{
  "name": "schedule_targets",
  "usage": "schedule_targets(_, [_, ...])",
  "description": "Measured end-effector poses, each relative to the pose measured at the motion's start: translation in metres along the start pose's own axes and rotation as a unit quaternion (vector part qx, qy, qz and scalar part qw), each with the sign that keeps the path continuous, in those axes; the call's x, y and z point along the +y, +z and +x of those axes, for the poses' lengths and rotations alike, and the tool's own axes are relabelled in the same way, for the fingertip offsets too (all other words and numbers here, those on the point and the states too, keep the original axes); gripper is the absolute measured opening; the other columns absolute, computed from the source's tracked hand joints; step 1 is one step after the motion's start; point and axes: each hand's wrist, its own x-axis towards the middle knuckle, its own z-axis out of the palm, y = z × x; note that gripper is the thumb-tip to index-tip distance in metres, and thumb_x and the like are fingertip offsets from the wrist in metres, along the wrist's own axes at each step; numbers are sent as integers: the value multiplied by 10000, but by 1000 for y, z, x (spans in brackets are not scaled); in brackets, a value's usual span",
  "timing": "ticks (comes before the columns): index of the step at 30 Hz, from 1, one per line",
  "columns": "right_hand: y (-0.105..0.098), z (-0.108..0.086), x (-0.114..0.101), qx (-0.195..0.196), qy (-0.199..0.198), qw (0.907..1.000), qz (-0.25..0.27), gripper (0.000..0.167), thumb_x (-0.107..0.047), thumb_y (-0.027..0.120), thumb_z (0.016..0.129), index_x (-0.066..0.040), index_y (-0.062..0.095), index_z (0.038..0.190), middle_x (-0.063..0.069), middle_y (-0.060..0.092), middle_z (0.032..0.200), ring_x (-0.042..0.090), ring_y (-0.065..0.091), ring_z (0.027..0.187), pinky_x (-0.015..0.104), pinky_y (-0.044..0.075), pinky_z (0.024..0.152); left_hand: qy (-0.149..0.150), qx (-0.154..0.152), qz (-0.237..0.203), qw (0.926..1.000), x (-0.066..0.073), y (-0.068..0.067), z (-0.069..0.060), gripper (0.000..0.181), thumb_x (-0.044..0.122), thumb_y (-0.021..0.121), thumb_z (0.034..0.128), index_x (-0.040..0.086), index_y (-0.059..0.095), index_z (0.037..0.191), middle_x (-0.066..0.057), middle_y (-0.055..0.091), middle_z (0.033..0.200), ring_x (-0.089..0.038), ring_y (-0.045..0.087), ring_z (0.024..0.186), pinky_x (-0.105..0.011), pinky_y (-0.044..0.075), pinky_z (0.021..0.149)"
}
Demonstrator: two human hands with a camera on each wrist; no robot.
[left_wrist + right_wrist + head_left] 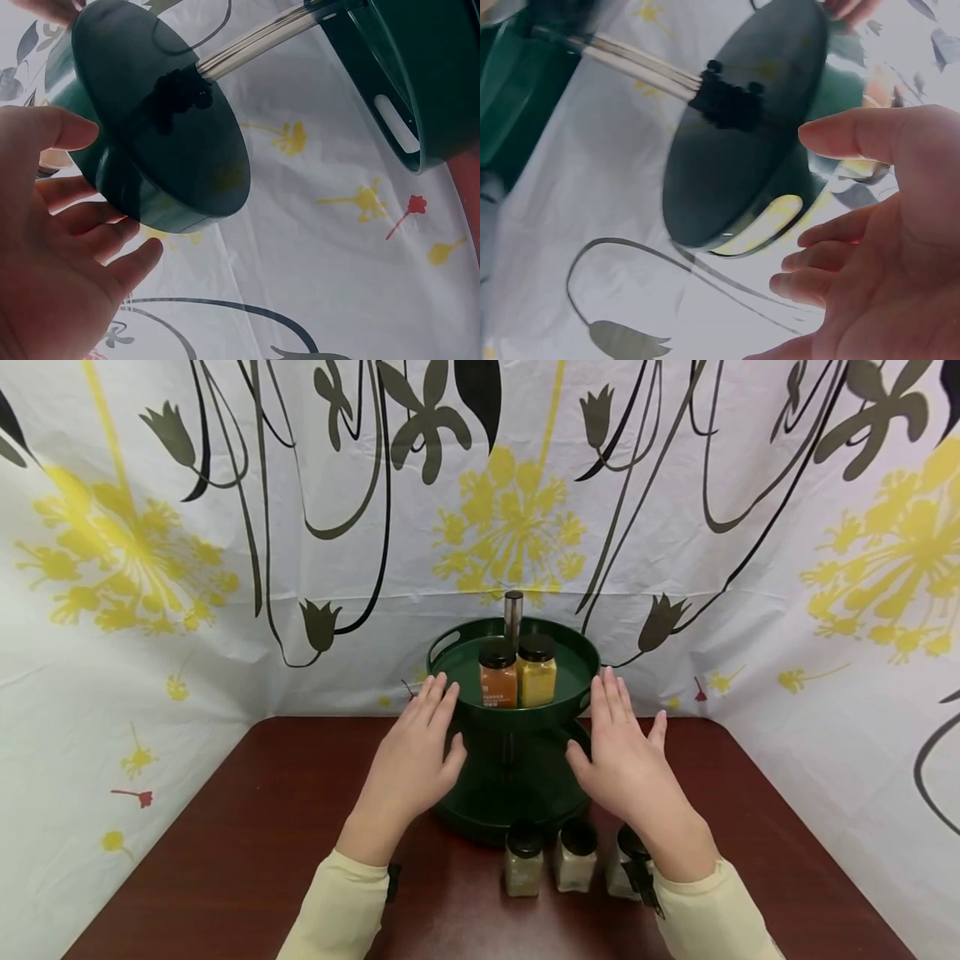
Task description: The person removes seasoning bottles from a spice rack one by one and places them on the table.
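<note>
Tray (upper) point(517, 720) between left hand point(412, 758) and right hand point(628, 764), fingers of both straightened, released; two jars point(498, 681) on tray, three jars point(576, 867) in front on surface point(300, 827).

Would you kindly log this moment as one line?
left hand: beside upper tray | right hand: beside upper tray, opposite | on upper tray: orange jar, yellow jar | on table: three jars
</note>
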Motion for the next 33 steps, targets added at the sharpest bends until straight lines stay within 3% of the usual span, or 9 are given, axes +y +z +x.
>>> schedule_targets(9, [-32,-5,-17,619,-269,9955,658,824,-303,609,1071,-81,153,1720,191,-21,1805,476,141,1649,833,93,1228,32,-152,75,9999,2,-2,2,666,202,665,1041,2,413,1624,-215,386,1702,-354,351,1613,-497,373,1278])
schedule_targets(13, [-53,5,-31,740,-521,9947,497,806,-316,596,1078,-100,163,1722,176,-31,1806,490,183,1636,812,140,1239,-49,-297,75,9995,4,-2,0,695,215,681,1036,5,394,1634,-215,371,1710,-351,327,1623,-503,365,1282])
schedule_targets(18, [-69,26,-51,463,-681,9966,73,793,-350,532,1103,-138,101,1734,156,-71,1807,445,97,1667,761,142,1276,-133,-498,89,9986,3,-5,0,694,238,648,1055,11,367,1648,-213,342,1725,-349,307,1632,-511,351,1289])
schedule_targets(22, [-67,38,-57,-44,-556,9979,-324,753,-342,482,1122,-110,102,1730,186,-33,1806,421,57,1676,760,121,1280,-126,-516,69,9986,4,-3,-2,698,234,657,1051,13,369,1647,-213,342,1725,-350,314,1629,-512,354,1288])
schedule_targets(26, [-58,46,-56,-358,-534,9967,-503,711,-301,483,1123,-77,165,1718,208,136,1791,423,197,1650,761,168,1271,-93,-448,122,9989,4,-3,-2,695,238,656,1053,15,371,1647,-207,341,1727,-346,320,1627,-510,360,1285])
schedule_targets(29, [-52,47,-53,-292,-602,9972,-338,699,-279,505,1120,-48,198,1705,230,268,1749,438,389,1562,713,310,1244,-69,-443,166,9989,3,-2,-1,695,247,648,1057,16,366,1649,-205,339,1728,-345,320,1628,-510,362,1283])
schedule_targets(33, [-46,46,-51,-34,-678,9977,7,686,-302,526,1122,-8,248,1675,252,331,1706,452,495,1473,639,450,1175,-103,-497,142,9986,3,-3,-1,703,251,652,1055,16,362,1651,-204,334,1731,-343,310,1632,-512,358,1285])
